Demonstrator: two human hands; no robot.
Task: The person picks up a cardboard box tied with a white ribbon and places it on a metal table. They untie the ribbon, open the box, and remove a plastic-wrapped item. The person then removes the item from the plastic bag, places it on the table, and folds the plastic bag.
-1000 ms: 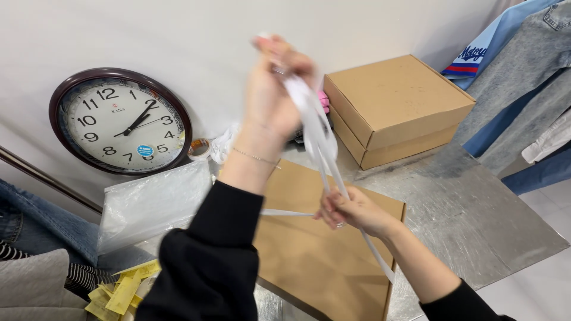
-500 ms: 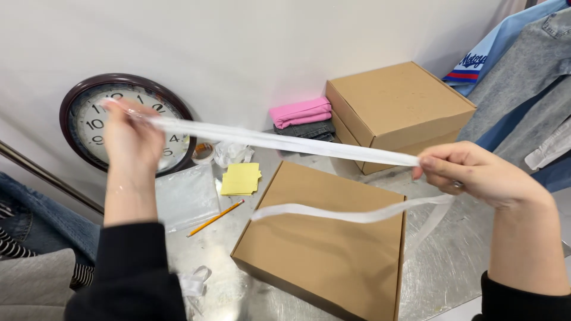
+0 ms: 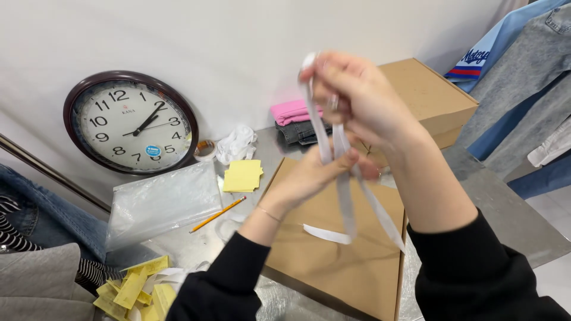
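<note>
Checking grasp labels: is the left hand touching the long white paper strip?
Touching. Head view: left hand pinches the long white paper strip between thumb and fingers, just below the right hand.

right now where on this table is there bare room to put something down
Bare metal table shows right of the flat brown cardboard box, below the taller cardboard box. The flat box's lid is also free. Left is crowded: clear plastic bag, yellow sticky notes, pencil, round wall clock.

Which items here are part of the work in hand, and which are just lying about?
In hand: white strip, pinched by left hand and right hand; flat cardboard box beneath.
Lying about: wall clock, pencil, yellow sticky notes, plastic bag, pink cloth.
</note>
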